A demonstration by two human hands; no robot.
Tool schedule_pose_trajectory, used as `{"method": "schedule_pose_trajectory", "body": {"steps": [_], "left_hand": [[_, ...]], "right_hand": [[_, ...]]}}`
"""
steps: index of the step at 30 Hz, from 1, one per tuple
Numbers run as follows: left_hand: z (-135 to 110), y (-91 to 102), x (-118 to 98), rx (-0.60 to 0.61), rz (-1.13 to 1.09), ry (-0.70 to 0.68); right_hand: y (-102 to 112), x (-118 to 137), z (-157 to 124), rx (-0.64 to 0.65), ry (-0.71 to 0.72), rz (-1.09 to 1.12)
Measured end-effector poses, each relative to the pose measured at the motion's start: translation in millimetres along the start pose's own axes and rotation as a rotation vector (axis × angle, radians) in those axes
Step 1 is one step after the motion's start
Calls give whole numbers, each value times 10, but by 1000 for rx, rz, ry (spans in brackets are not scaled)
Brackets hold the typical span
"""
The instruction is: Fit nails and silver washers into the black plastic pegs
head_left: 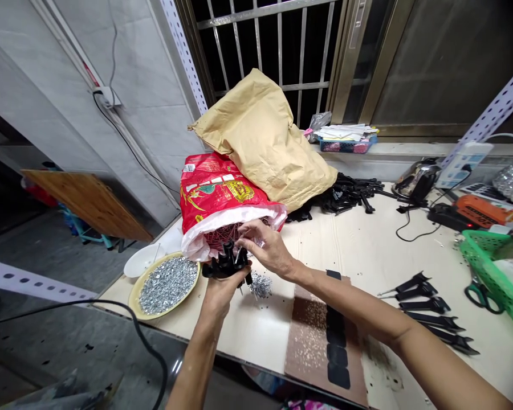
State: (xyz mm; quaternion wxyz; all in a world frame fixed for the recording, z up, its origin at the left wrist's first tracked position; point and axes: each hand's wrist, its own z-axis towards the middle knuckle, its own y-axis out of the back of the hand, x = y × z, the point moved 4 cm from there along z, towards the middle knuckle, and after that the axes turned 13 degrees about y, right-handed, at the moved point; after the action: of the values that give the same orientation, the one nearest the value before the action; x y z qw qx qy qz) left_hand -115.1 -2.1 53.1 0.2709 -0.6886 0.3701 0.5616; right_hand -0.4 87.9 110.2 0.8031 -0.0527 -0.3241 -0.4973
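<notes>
My left hand (222,291), at the table's front edge, is closed around a bundle of black plastic parts (224,263). Thin metal rods poke out below them. Right above this bundle, my right hand (268,249) has thumb and fingertips pinched together; what they hold is too small to make out. Just behind both hands lies a red and white bag (222,193), its mouth open towards me, with many thin dark-reddish rods (222,236) inside. A yellow bowl (134,304) full of small silvery metal pieces stands left of my left hand. A small heap of similar pieces (261,286) lies beneath my right hand.
A large tan paper sack (265,148) leans on the red bag. Black parts (350,193) are piled behind it. Several black pieces (436,310) lie in a row at right, near scissors (483,296) and a green basket (496,285). A brown board (308,341) sits under my right forearm.
</notes>
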Motion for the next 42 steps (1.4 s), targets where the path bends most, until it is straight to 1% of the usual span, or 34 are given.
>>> {"method": "schedule_pose_trajectory", "body": {"steps": [5, 9, 11, 14, 15, 17, 19, 20, 21, 24, 25, 26, 29, 31, 33, 35, 37, 39, 41, 42], "left_hand": [[57, 37, 81, 19, -79, 52], [77, 81, 102, -58, -51, 33], [92, 96, 109, -80, -45, 24], [115, 131, 120, -56, -87, -6], [117, 149, 126, -40, -97, -6], [100, 196, 130, -12, -105, 8], [57, 263, 111, -27, -115, 19], [30, 303, 93, -60, -118, 17], [3, 344, 70, -102, -118, 5], [-35, 432, 18, -185, -116, -50], [-29, 456, 17, -206, -120, -63], [-15, 479, 25, -223, -123, -69], [46, 532, 75, -250, -129, -46], [75, 544, 92, -222, -155, -32], [90, 550, 97, -208, -191, -4], [100, 547, 103, -208, -201, 34], [113, 533, 120, -207, -180, 68], [134, 506, 153, -196, -144, 90], [158, 469, 190, -188, -88, 101], [168, 449, 204, -190, -54, 100]], "right_hand": [[-10, 9, 51, 119, 134, -205], [-85, -21, 36, 156, 139, -316], [-152, -40, 17, 189, 128, -294], [-222, -41, 26, 243, 147, -191], [-219, -42, 43, 238, 158, -164], [-165, -84, 86, 175, 150, -150], [-97, -217, 103, 112, 73, -205], [-84, -321, 88, 128, 8, -265], [-97, -446, 52, 197, -69, -349], [-246, -834, -159, 560, -269, -580], [-307, -934, -236, 648, -307, -624], [-367, -1010, -300, 699, -331, -652], [-522, -1111, -404, 736, -346, -691], [-573, -1110, -419, 737, -345, -711], [-552, -1070, -404, 708, -347, -726], [-450, -993, -369, 657, -355, -739], [-281, -868, -308, 590, -352, -749], [-73, -658, -188, 437, -266, -678], [131, -371, -23, 246, -91, -527], [212, -218, 63, 187, 5, -460]]}}
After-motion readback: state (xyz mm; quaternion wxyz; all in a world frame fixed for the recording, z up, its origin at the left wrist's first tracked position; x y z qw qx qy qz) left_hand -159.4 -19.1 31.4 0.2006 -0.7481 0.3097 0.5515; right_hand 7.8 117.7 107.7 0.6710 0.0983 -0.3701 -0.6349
